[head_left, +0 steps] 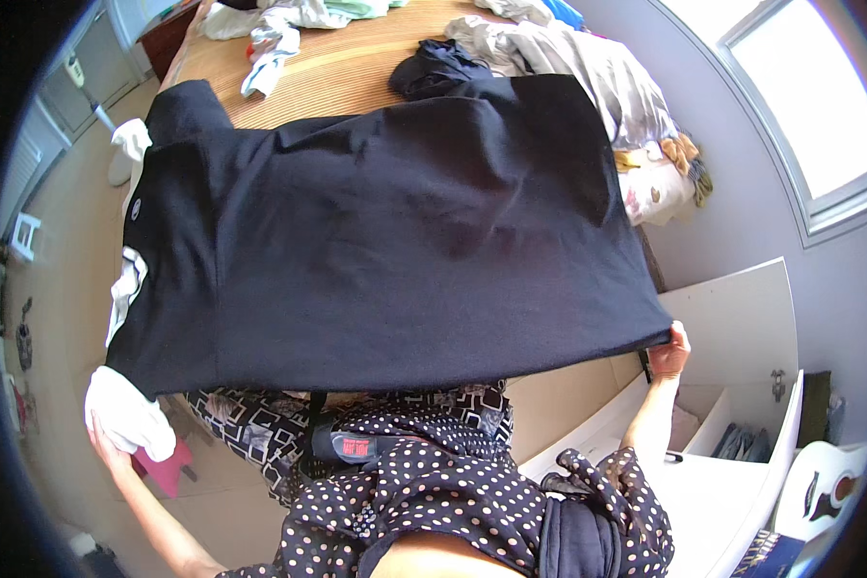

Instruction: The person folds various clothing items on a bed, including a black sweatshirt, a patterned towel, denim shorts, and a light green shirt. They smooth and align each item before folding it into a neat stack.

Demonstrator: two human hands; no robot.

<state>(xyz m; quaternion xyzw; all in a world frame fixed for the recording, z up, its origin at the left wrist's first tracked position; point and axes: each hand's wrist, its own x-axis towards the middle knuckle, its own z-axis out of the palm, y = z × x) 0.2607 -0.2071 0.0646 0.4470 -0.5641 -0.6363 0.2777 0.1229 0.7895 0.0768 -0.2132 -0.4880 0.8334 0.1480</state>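
Note:
A large black garment [405,241] is stretched out flat in front of me, its near edge taut between my two hands. White fabric [130,414] shows along its left side, with a small round emblem near that edge. My left hand [108,445] grips the white fabric at the near left corner, some fingers hidden behind it. At the near right corner, my right hand [669,354] is closed on the black cloth. The garment's far part lies over the bed, and its near edge hangs in front of my patterned trousers.
The bed [328,67] has a striped tan mat with light clothes [279,43] at the far left. A black crumpled cloth [438,69] and grey bedding [568,58] lie at the far right. An open white drawer unit [732,405] and a white guitar [819,491] stand at my right.

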